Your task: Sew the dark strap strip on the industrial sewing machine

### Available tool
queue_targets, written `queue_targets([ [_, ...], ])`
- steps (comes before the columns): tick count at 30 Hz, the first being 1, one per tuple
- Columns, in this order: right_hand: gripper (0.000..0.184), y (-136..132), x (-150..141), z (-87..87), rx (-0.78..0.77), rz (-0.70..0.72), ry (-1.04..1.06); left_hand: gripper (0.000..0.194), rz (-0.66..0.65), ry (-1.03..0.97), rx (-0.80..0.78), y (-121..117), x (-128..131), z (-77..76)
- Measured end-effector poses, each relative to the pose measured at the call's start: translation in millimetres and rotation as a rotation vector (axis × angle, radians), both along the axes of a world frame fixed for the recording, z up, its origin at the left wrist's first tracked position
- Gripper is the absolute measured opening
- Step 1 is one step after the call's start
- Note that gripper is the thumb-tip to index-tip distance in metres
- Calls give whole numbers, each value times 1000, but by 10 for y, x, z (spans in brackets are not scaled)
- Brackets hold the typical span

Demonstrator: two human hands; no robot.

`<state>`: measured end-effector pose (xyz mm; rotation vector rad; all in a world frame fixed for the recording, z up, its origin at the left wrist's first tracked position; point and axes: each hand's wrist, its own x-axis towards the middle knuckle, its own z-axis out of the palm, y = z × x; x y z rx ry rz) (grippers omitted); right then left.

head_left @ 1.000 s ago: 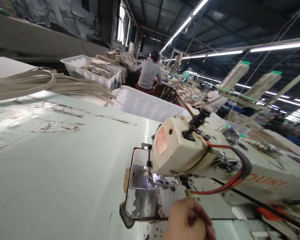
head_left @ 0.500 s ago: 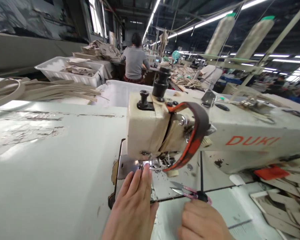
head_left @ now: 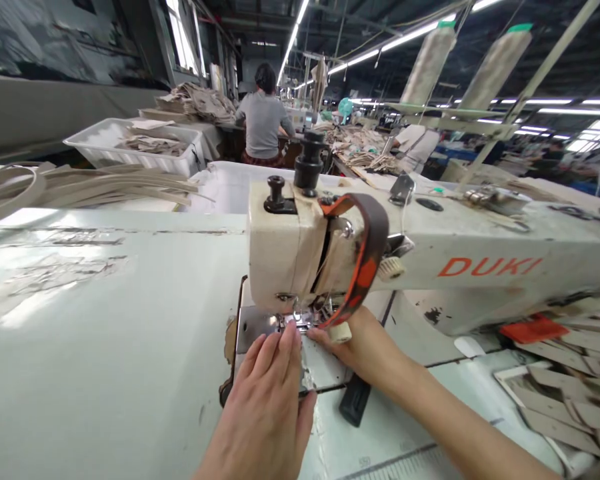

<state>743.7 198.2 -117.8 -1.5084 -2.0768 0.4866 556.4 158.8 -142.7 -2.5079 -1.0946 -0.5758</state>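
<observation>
My left hand (head_left: 267, 390) lies palm down with fingers stretched forward, their tips at the presser foot (head_left: 300, 321) of the sewing machine (head_left: 290, 247). My right hand (head_left: 363, 343) reaches in from the right under the machine head, its fingers bent and tips close to the presser foot. The curved brown-and-orange strap (head_left: 375, 233) on the machine head partly covers it; what it pinches, if anything, is hidden. Beneath my right wrist lies a tool with a black handle (head_left: 355, 401) and thin dark shaft. The scissors are out of sight.
Cut beige pieces (head_left: 570, 400) and a red item (head_left: 534, 329) lie at the right. Beige strips (head_left: 105, 183) and a white tub (head_left: 140, 150) are at back left. Two thread cones (head_left: 430, 63) stand above right. A person in grey (head_left: 264, 127) sits ahead.
My right hand has moved forward and left, from beside the pink-handled scissors to the presser foot. The scissors no longer show. The black-handled tool now lies slanted. My left hand stays.
</observation>
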Motion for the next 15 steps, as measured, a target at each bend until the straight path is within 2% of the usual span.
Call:
queue_targets([
  [5,8,49,18,19,20,120,-63,56,-13,-77,-50,16,12,-18],
  [10,14,23,9,-62,72,83,-113,40,16,-183,-109,31,50,18],
  [15,13,29,-86,-113,131,59,-153,51,-36,-81,-18,38,16,-39],
])
